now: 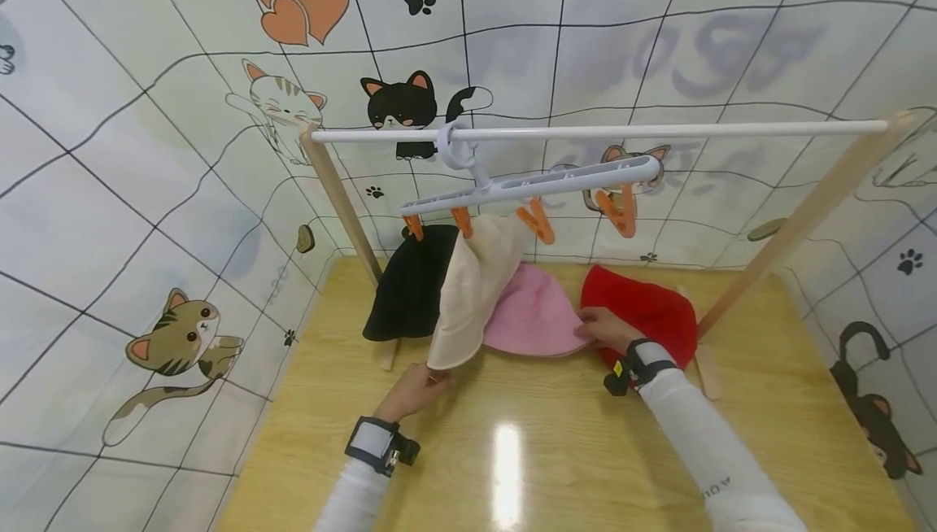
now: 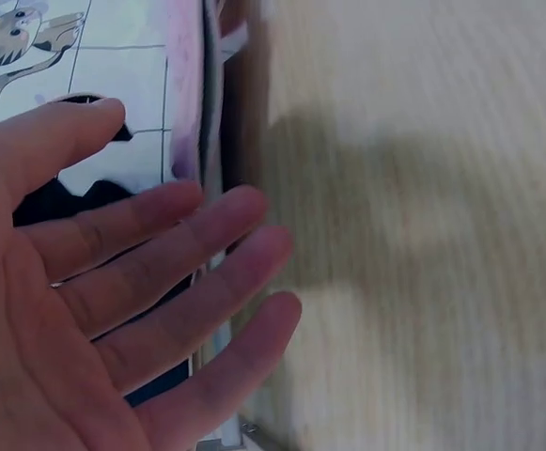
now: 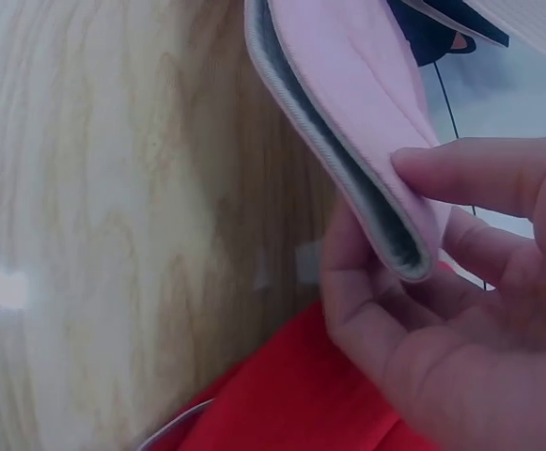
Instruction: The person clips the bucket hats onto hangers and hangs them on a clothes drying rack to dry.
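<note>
My right hand pinches the right end of a pink bucket hat's brim; the pink bucket hat is folded flat, its grey lining showing in the right wrist view. Fingers spread and nearly straight, my left hand holds nothing. In the head view it is just below the brim of a cream bucket hat; contact I cannot tell. This cream hat and a black bucket hat hang from orange clips on a pale hanger. Behind my right wrist lies a red bucket hat.
The hanger hooks over a white rod between wooden posts. Two more orange clips, one an orange clip at the right end, hang without a hat. A cat-print wall stands behind the wooden table.
</note>
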Available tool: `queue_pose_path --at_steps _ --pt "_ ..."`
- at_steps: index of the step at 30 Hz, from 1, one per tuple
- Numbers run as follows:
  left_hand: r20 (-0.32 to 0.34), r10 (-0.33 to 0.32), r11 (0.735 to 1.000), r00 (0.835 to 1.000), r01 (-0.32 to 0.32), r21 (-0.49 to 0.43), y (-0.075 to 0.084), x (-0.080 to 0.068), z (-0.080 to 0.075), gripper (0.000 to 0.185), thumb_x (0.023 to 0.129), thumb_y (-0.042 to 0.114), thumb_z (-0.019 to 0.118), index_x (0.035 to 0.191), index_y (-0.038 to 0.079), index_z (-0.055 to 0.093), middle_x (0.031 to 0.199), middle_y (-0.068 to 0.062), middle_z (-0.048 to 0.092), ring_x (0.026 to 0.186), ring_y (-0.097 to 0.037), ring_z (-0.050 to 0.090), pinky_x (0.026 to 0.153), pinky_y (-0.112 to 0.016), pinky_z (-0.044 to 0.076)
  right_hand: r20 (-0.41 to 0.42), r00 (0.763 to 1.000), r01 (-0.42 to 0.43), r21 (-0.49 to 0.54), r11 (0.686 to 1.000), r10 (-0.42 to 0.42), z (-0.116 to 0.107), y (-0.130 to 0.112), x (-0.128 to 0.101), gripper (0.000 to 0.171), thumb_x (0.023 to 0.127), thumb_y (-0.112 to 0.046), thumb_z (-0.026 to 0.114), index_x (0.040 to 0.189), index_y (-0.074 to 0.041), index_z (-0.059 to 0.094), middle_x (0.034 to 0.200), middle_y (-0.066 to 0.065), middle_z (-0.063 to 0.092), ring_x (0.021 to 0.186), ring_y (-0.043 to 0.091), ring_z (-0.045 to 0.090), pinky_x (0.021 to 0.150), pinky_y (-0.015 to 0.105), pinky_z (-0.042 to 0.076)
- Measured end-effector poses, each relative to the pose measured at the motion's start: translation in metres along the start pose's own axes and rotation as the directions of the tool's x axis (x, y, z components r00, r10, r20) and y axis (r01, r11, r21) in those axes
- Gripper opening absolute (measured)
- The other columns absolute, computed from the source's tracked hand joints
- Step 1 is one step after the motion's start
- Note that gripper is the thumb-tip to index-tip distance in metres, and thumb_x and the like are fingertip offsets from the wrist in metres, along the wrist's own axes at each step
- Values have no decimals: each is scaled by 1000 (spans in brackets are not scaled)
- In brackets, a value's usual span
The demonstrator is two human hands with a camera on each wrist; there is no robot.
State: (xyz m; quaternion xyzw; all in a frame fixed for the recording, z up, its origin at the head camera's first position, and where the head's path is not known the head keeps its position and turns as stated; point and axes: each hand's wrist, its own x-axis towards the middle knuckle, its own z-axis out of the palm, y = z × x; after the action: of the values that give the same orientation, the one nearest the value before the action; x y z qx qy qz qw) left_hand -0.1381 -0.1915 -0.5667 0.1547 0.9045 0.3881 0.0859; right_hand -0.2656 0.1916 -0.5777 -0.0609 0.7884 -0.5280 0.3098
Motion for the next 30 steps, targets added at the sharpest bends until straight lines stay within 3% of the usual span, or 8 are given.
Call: queue_pose_path --at_steps 6,13,17,20,24,30 --pt "-49 -71 997 996 70 -18 -1 -1 -12 25 87 18 72 97 -3 65 89 -11 69 77 -22 65 65 -33 52 -32 999 -5 12 1000 6 4 6 1 57 93 -8 58 138 15 32 126 29 47 102 34 55 91 46 48" --pt "-138 -159 986 978 163 16 1 -7 -29 34 78 30 81 91 2 67 83 -7 68 74 -18 63 61 -32 50 -41 999 5 -11 1000 -6 7 6 -3 57 93 -8 57 138 17 31 123 30 49 101 34 56 90 47 48" --pt "-217 -139 990 966 134 -38 0 -7 -33 50 74 29 85 108 0 61 94 -10 65 80 -24 63 65 -36 51 -39 999 -6 -37 999 5 7 6 -5 60 93 -9 57 139 17 28 127 32 46 104 36 54 91 48 47" --pt "-281 -130 991 951 119 -57 -1 -5 -34 51 77 28 83 113 2 59 97 -8 63 81 -23 60 66 -36 50 -37 999 5 -61 998 -8 5 7 -8 58 93 -10 57 138 17 30 125 31 48 103 35 54 91 47 47" --pt "-354 -104 994 930 106 -13 -2 -3 -32 33 84 32 76 98 5 65 80 -4 62 69 -17 55 59 -33 47 -52 998 14 -93 996 -19 1 10 -13 51 92 -11 58 133 13 40 114 21 55 96 30 54 85 40 49" --pt "-364 -70 997 929 60 -39 2 -4 -31 25 88 31 71 83 8 66 69 1 64 59 -11 59 51 -29 44 -69 997 17 -115 993 -25 -8 16 -21 47 91 -13 61 129 9 46 107 15 57 94 28 54 82 38 48"
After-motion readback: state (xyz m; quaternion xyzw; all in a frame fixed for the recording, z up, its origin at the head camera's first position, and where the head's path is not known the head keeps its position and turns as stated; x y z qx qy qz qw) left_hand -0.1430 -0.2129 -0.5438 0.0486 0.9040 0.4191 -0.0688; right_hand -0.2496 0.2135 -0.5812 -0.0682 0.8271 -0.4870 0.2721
